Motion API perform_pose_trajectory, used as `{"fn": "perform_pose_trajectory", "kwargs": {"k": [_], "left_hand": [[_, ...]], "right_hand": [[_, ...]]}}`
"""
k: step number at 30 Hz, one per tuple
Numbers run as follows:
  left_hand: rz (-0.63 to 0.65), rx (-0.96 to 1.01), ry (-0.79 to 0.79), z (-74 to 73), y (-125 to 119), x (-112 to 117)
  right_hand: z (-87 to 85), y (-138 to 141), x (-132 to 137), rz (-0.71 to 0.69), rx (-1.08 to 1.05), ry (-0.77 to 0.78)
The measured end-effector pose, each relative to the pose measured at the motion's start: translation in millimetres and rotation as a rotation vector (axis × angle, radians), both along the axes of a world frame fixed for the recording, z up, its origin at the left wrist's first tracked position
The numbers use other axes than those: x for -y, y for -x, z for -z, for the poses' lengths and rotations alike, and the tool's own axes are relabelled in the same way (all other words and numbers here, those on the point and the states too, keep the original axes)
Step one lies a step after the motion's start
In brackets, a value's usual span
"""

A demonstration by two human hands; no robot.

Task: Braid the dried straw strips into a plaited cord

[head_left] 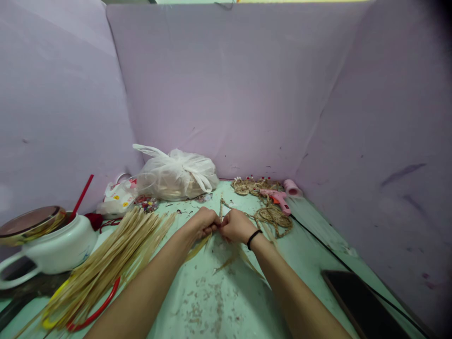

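Note:
My left hand [205, 222] and my right hand [236, 226] are closed side by side, knuckles nearly touching, over the green table [212, 301]. Between them they pinch a braided straw cord [221, 208] that sticks up above the fingers. Loose dry straw strips [229, 261] hang from under both hands onto the table. A black band is on my right wrist.
A bundle of straw stalks [106, 263] lies at left over red-handled scissors [95, 310]. A white pot [56, 245] with a lid stands far left. A white plastic bag [176, 176], coiled straw rope [271, 216], a pink glue gun [277, 197], a dark tablet [360, 303]. Purple walls enclose the table.

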State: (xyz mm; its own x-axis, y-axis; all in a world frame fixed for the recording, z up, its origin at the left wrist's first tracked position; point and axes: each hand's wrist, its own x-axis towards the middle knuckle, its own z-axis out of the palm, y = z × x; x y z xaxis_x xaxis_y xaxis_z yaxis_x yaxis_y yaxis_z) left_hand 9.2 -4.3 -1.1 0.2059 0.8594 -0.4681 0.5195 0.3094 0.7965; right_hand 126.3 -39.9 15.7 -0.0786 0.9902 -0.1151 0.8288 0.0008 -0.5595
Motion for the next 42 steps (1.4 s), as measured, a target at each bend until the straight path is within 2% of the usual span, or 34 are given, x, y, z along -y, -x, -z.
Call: {"fn": "perform_pose_trajectory", "kwargs": {"k": [3, 6, 8, 13, 15, 18, 21, 24, 28, 33, 37, 42], "left_hand": [[0.017, -0.031, 0.044, -3.1, 5, -1], [0.057, 0.010, 0.048, -2.5, 9, -3], [0.080, 0.063, 0.067, -0.2, 12, -5], [0.098, 0.095, 0.088, 5.3, 15, -10], [0.100, 0.118, 0.074, 6.0, 14, -10], [0.104, 0.143, 0.051, 5.2, 14, -8], [0.135, 0.176, 0.032, 3.1, 14, -6], [0.163, 0.141, 0.018, 1.3, 14, -5], [0.216, 0.009, -0.059, 0.4, 14, -5], [0.242, -0.186, -0.229, -6.7, 13, -3], [0.213, -0.294, -0.254, -13.6, 8, 7], [0.250, -0.410, -0.323, -21.8, -1, 21]], "right_hand": [[0.9, 0, 0, -0.047, -0.071, 0.041], [-1.0, -7, -2, -0.087, -0.234, 0.209], [-2.1, -13, -5, -0.022, -0.327, 0.279], [-3.1, -19, -12, 0.316, -0.524, 0.151], [-3.3, -13, -9, 0.332, -0.649, 0.216], [-2.2, -1, -4, 0.270, -0.762, 0.349], [1.7, 4, -2, 0.226, -0.752, 0.403], [8.4, 1, -5, 0.198, -0.634, 0.313], [18.4, -3, -11, 0.230, -0.537, 0.205], [25.3, -3, -13, 0.232, -0.642, 0.254], [25.6, -4, -13, 0.228, -0.688, 0.304], [25.9, -5, -14, 0.240, -0.740, 0.304]]}}
